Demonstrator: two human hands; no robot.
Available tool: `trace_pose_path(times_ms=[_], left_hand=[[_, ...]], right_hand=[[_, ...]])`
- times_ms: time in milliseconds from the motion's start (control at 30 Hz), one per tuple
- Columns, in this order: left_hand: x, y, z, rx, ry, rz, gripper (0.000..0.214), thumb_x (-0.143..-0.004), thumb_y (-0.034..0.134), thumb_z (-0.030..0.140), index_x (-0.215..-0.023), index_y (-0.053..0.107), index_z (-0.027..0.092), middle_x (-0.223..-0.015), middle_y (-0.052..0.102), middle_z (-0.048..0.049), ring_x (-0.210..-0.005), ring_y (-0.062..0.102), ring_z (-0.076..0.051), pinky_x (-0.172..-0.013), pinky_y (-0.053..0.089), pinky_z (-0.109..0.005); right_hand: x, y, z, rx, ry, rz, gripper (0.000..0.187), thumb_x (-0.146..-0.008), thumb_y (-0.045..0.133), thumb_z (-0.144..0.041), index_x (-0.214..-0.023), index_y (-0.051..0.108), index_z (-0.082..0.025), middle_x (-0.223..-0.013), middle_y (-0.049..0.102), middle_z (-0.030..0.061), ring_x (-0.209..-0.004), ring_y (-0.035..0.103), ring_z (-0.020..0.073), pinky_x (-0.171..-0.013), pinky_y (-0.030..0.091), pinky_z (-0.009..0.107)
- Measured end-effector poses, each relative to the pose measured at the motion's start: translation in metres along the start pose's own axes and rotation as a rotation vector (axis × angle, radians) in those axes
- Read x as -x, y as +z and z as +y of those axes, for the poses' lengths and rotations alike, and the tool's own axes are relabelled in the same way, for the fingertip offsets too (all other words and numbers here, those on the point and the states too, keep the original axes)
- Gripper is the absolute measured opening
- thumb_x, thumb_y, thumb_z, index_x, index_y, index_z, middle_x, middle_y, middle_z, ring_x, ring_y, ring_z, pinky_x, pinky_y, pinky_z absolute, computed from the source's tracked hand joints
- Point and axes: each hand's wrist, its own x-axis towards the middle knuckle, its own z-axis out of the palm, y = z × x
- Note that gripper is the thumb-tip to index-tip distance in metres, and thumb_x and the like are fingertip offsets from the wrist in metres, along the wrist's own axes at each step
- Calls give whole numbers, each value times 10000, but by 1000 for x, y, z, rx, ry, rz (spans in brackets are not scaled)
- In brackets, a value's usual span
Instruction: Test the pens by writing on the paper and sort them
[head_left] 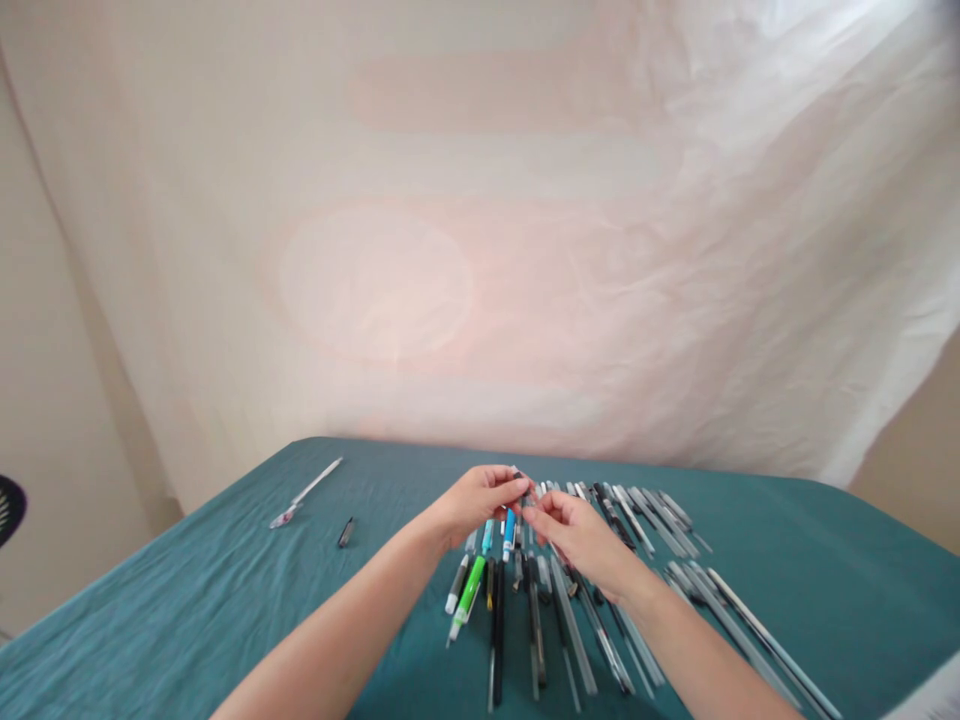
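My left hand point(480, 500) and my right hand point(577, 535) meet over a spread of several pens point(570, 590) on a teal tablecloth point(187, 610). Both hands pinch a small dark pen part point(523, 492) between their fingertips; I cannot make out exactly what it is. Under the hands lie a green-and-white marker point(466, 598), a blue-tipped pen point(509, 533) and dark pens point(496, 640).
A clear pen point(306, 492) lies alone at the far left of the cloth, with a small black cap point(345, 532) near it. A wrinkled white sheet point(480, 220) hangs behind the table. A dark object point(9, 508) shows at the left edge.
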Motion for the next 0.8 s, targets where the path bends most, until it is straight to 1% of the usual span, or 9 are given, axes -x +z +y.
trace_pose_path(times_ms=[100, 200, 233, 300, 400, 467, 567, 700, 800], left_hand=[[-6, -17, -5, -197, -25, 164, 493, -760, 449, 538, -966, 600, 116, -810, 603, -63, -565, 483, -74, -537, 368, -191], [-11, -48, -17, -354, -80, 271, 510, -794, 377, 520, -1042, 576, 121, -777, 603, -48, -552, 485, -87, -545, 369, -205], [-12, -59, -23, -415, -109, 293, 475, -792, 389, 497, -988, 602, 121, -733, 601, -35, -549, 488, -95, -548, 367, -209], [-12, -78, -36, -564, -176, 340, 362, -762, 460, 424, -767, 652, 117, -593, 575, -20, -562, 506, -127, -561, 360, -223], [-11, -97, -56, -770, -262, 397, 274, -729, 503, 307, -549, 623, 138, -533, 584, -49, -654, 562, -183, -631, 365, -249], [-11, -101, -66, -869, -293, 407, 266, -726, 498, 277, -536, 626, 143, -581, 624, -80, -704, 586, -207, -666, 371, -264], [-14, -98, -76, -965, -299, 398, 244, -728, 496, 286, -632, 670, 146, -695, 670, -96, -758, 603, -214, -696, 381, -264], [-16, -90, -81, -1030, -279, 393, 242, -723, 514, 307, -814, 688, 165, -827, 688, -75, -821, 605, -190, -713, 392, -232], [-15, -88, -79, -1054, -273, 395, 243, -726, 514, 312, -816, 687, 165, -830, 689, -72, -822, 609, -186, -705, 404, -225]], right_hand=[[0, 0, -1, -12, 22, -36, 321, -789, 501, -484, -732, 494, -168, -583, 542, -34, -347, 324, 26, -324, 239, 156], [0, 0, 0, -41, 43, -52, 314, -799, 485, -482, -751, 496, -171, -583, 542, -36, -335, 312, 24, -321, 255, 156], [0, 0, 0, -46, 42, -49, 311, -799, 486, -479, -747, 495, -172, -580, 538, -37, -339, 313, 25, -323, 261, 154], [-1, -1, 2, -42, 37, -46, 305, -798, 493, -471, -739, 494, -172, -582, 538, -37, -346, 317, 25, -325, 265, 150], [-1, -2, 3, -27, 33, -46, 296, -798, 499, -460, -736, 497, -170, -588, 542, -36, -347, 318, 22, -326, 262, 147], [-1, -2, 4, -22, 34, -50, 291, -800, 498, -454, -736, 500, -170, -588, 542, -37, -345, 317, 22, -325, 260, 147], [-1, -2, 4, -14, 33, -55, 287, -803, 497, -448, -732, 500, -170, -588, 544, -37, -342, 316, 20, -325, 256, 147], [-1, -2, 5, -9, 28, -58, 285, -805, 494, -446, -729, 499, -171, -586, 545, -37, -345, 324, 23, -329, 259, 148], [-1, -3, 4, 1, 30, -59, 286, -804, 495, -448, -730, 500, -172, -586, 546, -36, -345, 326, 24, -333, 260, 149]])
